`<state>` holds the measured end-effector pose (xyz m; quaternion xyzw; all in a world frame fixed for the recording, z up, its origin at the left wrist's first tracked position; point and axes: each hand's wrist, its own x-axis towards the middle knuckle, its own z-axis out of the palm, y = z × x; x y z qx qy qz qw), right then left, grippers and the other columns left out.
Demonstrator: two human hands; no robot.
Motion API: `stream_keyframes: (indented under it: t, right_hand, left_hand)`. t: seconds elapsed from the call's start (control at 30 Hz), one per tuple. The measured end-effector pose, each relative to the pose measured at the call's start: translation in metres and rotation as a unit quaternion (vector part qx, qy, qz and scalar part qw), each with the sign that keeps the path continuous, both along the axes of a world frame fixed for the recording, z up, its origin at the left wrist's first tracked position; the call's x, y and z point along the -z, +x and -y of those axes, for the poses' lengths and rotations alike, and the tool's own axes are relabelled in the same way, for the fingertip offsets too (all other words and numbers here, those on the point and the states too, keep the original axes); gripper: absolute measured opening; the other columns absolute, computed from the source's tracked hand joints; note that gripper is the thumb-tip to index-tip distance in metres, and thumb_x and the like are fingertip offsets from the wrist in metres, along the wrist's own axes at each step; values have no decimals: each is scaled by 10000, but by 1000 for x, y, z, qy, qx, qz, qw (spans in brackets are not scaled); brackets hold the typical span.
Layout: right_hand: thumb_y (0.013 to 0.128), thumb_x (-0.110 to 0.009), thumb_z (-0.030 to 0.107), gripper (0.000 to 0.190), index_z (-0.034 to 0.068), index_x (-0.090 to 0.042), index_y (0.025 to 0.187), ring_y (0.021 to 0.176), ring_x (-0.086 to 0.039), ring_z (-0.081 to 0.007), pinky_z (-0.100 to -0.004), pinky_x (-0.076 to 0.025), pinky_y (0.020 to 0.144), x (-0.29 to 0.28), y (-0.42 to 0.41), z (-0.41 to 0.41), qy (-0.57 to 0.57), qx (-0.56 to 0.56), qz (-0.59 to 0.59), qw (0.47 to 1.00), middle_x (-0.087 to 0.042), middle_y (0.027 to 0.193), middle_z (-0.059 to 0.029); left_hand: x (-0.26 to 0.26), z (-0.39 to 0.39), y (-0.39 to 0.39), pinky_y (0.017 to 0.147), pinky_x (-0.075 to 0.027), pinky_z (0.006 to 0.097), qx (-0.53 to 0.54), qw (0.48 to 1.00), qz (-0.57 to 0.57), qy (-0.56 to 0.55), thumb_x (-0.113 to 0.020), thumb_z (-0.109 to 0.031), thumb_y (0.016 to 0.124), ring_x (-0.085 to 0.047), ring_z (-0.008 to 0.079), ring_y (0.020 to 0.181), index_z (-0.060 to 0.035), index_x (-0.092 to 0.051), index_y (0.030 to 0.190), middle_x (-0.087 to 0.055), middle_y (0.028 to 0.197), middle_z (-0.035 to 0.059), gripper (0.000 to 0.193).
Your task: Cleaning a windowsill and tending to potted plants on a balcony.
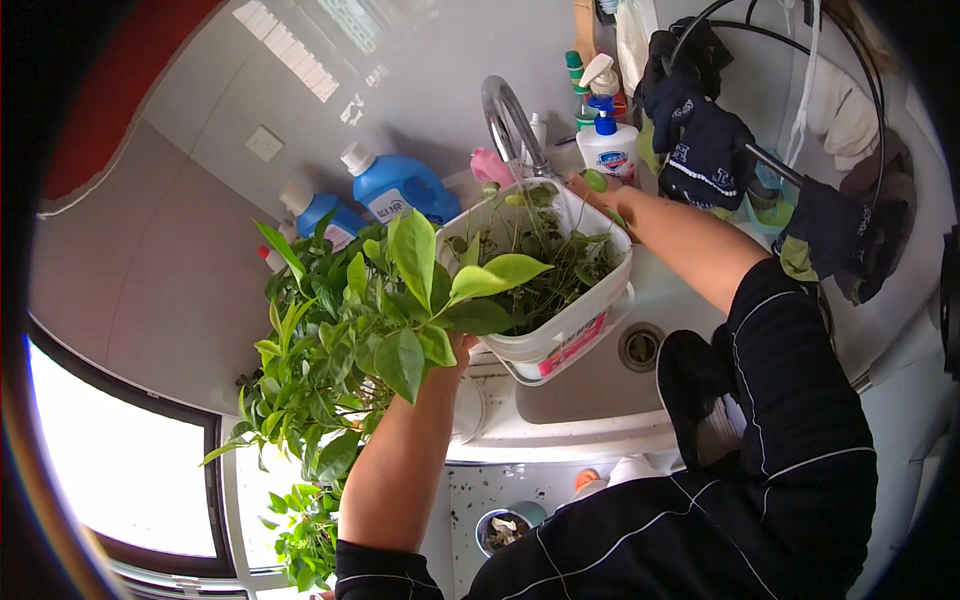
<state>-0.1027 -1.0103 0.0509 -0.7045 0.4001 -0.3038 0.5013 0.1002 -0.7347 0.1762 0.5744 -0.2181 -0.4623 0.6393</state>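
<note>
A white plastic bucket (pixel 491 349) full of thin-stemmed plants (pixel 551 277) is held tilted over the sink (pixel 577 397). A stream of water falls into it from the chrome faucet (pixel 504 112). My right hand (pixel 600 193) grips the bucket at its far right corner, beside a white hand-soap pump bottle (pixel 611 154); the rim hides some of its fingers. At the near left corner, my left hand (pixel 463 351) holds the bucket's side, with its fingers mostly behind leaves. The bucket's thin handle hangs down along its near side.
A leafy potted shrub (pixel 337 360) crowds the left, overlapping the bucket. Blue detergent bottles (pixel 405 184) stand by the wall. Dark socks (pixel 697 142) hang on a rack at right. Dark slippers (pixel 686 390) lean by the sink drain (pixel 641 346). A small bin (pixel 536 514) stands below.
</note>
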Motion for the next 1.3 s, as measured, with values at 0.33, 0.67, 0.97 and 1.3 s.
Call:
stream_keyframes:
  t: [0.33,0.67,0.97,1.3]
  right_hand:
    - [986,-368,382,445,8,-580,1102,909,-597,-193,-292,-471,768,30,-10,16,96,25,151,984,-641,1032,-78]
    - [967,-365,439,476,51,-639,1001,850,-593,-206,-347,-440,752,-46,-15,-43,-38,54,-69,995,-660,921,-88]
    - [935,-399,478,467,81,-615,1054,876,-573,-192,-335,-438,775,-79,-11,-69,4,71,-132,989,-639,986,-106]
    - [757,-587,398,315,108,-666,853,724,-600,-150,-311,-454,639,-47,-14,-48,29,58,15,998,-651,818,-61]
  left_hand:
    - [3,-3,4,642,-542,488,81,996,-8,-44,-684,-252,800,-621,255,764,-114,-613,980,-617,927,43,239]
    - [13,2,21,608,-535,467,59,996,67,-3,-714,-278,762,-606,233,734,-120,-621,914,-617,886,45,239]
    - [3,-1,25,562,-493,455,30,995,80,44,-726,-267,724,-606,232,730,-150,-637,901,-621,824,45,230]
    - [3,-2,14,501,-531,418,30,998,57,-15,-744,-228,705,-618,219,671,-143,-634,871,-617,795,42,217]
